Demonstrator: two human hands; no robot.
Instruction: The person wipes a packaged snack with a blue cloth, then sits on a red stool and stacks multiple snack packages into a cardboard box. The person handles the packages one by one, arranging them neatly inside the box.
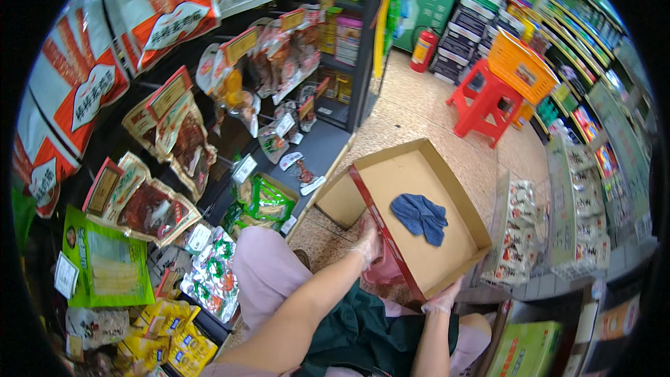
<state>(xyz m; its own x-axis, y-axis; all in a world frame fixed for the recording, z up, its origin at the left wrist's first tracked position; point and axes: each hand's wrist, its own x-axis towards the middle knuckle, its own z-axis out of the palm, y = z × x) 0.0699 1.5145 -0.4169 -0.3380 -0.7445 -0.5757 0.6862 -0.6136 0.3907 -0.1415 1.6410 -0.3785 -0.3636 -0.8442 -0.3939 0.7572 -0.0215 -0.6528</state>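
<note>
A shallow cardboard tray [382,175] with a red outer side is held tilted in front of me. On its bare inside lies a crumpled blue cloth [420,218]. My left hand [369,241], in a thin clear glove, grips the tray's red side. Gloved likewise, my right hand [445,296] holds the near right corner; its fingers are partly hidden beneath. Under the tray, a pink plastic object [386,267] shows only in part. Another cardboard piece [340,201] stands on the floor behind my left hand, beside the shelf edge.
To the left, a dark display rack carries hanging packaged foods [172,141] and green packets [264,201] on its base. Ahead stand a red plastic stool [484,97] with an orange basket [523,65] and a fire extinguisher [424,51]. Clear bins [515,230] of packets stand at right.
</note>
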